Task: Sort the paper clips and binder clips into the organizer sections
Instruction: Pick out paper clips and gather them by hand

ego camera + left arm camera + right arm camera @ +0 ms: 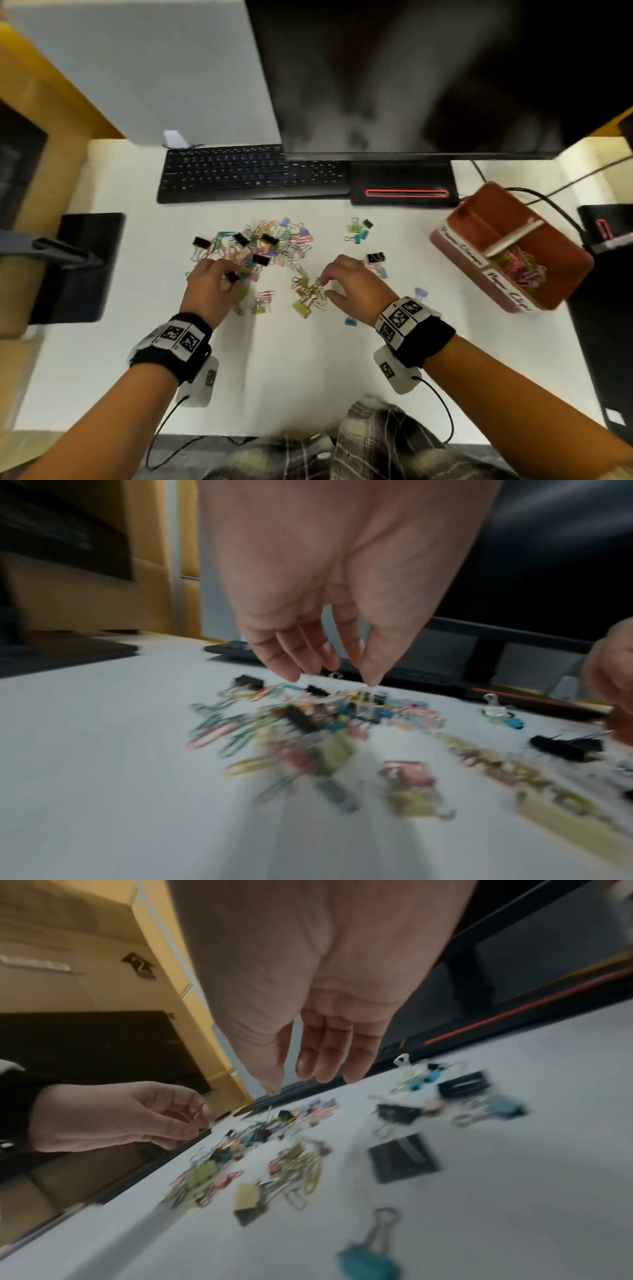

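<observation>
Best, both hands [209, 287] [356, 284], fingers loosely curled over the desk's mixed clips [260, 250] and gripping nothing clearly, pinch one type before crossing to the organizer [510, 246].

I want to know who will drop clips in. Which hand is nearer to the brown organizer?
The right hand. It hovers over the clips, with the organizer further to its right; the left hand is further left, across the pile.
</observation>
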A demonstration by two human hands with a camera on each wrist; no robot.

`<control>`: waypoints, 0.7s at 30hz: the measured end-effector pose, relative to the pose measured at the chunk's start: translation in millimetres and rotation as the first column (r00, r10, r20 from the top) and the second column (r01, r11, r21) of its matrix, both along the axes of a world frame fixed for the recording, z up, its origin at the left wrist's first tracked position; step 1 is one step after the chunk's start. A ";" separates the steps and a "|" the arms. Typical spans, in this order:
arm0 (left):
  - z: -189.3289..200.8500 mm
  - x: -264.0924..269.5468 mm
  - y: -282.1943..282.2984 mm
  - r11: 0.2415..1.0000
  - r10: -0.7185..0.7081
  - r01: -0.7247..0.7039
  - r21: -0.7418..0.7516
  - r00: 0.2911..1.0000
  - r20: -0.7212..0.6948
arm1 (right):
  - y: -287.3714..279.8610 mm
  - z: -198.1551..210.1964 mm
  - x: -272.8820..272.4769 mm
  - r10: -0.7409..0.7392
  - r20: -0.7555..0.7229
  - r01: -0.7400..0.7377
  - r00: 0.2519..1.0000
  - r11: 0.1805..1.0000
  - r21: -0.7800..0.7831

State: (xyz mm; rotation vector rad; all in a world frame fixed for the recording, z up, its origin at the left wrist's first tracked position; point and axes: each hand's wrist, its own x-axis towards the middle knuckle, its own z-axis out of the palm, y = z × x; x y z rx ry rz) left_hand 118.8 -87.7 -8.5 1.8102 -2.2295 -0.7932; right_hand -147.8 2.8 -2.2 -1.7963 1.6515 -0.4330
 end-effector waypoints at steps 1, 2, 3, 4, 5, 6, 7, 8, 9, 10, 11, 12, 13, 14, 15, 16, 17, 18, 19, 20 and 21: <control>-6.2 14.4 -1.9 0.999 0.049 -0.049 -0.003 0.999 0.023 | -7.1 -3.2 13.8 0.030 -0.016 -0.029 0.999 0.999 0.021; -12.0 27.4 -4.4 0.996 0.089 -0.089 -0.001 0.995 0.044 | -14.7 -6.3 26.9 0.053 -0.029 -0.052 0.998 0.998 0.031; -18.1 41.1 -7.6 0.993 0.121 -0.122 -0.001 0.991 0.062 | -23.8 -9.4 40.9 0.068 -0.038 -0.066 0.997 0.997 0.032; -22.8 44.9 -8.1 0.992 0.129 -0.128 -0.019 0.989 0.069 | -28.3 -10.7 45.8 0.066 -0.044 -0.065 0.997 0.997 0.036; -27.2 51.7 -10.3 0.990 0.135 -0.133 -0.034 0.989 0.064 | -35.2 -11.6 53.8 0.064 -0.052 -0.062 0.997 0.998 0.033; -29.8 59.1 -13.4 0.989 0.145 -0.143 -0.040 0.988 0.055 | -44.0 -13.6 63.3 0.062 -0.064 -0.060 0.996 0.998 0.032; -32.2 64.5 -16.4 0.988 0.153 -0.152 -0.033 0.987 0.047 | -52.5 -14.5 71.5 0.064 -0.082 -0.061 0.995 0.998 0.032; -33.5 67.7 -19.2 0.988 0.157 -0.157 -0.006 0.987 0.041 | -60.9 -13.8 78.9 0.068 -0.101 -0.065 0.993 0.997 0.034; -34.2 69.7 -21.6 0.987 0.153 -0.154 0.035 0.987 0.038 | -69.4 -13.7 86.2 0.075 -0.120 -0.072 0.990 0.997 0.026; -34.9 70.5 -23.8 0.987 0.138 -0.141 0.076 0.989 0.043 | -78.1 -13.2 92.7 0.079 -0.132 -0.078 0.988 0.997 0.015; -36.7 71.2 -25.9 0.987 0.111 -0.116 0.108 0.993 0.051 | -86.5 -13.3 98.9 0.085 -0.143 -0.084 0.986 0.996 0.013; -37.9 70.4 -27.5 0.989 0.071 -0.078 0.124 0.996 0.061 | -94.6 -14.6 103.9 0.093 -0.154 -0.089 0.984 0.995 0.034; -39.8 69.9 -28.8 0.991 0.025 -0.033 0.127 0.998 0.063 | -102.0 -16.4 108.1 0.106 -0.168 -0.094 0.980 0.993 0.074; -41.4 69.2 -30.0 0.992 -0.024 0.017 0.122 0.998 0.057 | -108.3 -18.9 110.8 0.124 -0.188 -0.101 0.974 0.987 0.128; -43.1 69.3 -31.8 0.991 -0.063 0.057 0.117 0.997 0.042 | -112.7 -21.3 112.3 0.145 -0.214 -0.107 0.966 0.978 0.177; -44.1 69.3 -33.4 0.990 -0.089 0.086 0.114 0.996 0.022 | -114.5 -23.3 112.6 0.169 -0.242 -0.117 0.955 0.969 0.216; -45.2 69.6 -35.4 0.989 -0.099 0.099 0.108 0.995 -0.001 | -113.2 -24.7 111.6 0.196 -0.276 -0.131 0.941 0.963 0.235; -46.3 69.7 -37.9 0.991 -0.089 0.091 0.096 0.996 -0.028 | -108.9 -25.0 109.8 0.221 -0.311 -0.148 0.925 0.959 0.241; -47.0 69.5 -41.1 0.995 -0.060 0.065 0.074 0.996 -0.059 | -102.0 -25.2 107.5 0.241 -0.339 -0.161 0.909 0.956 0.246; -46.8 68.7 -44.6 0.998 -0.025 0.030 0.052 0.996 -0.087 | -93.7 -24.3 104.4 0.252 -0.354 -0.163 0.901 0.951 0.263; -46.3 67.1 -48.8 0.999 0.003 0.000 0.034 0.994 -0.107 | -86.2 -22.5 101.0 0.248 -0.349 -0.149 0.904 0.946 0.286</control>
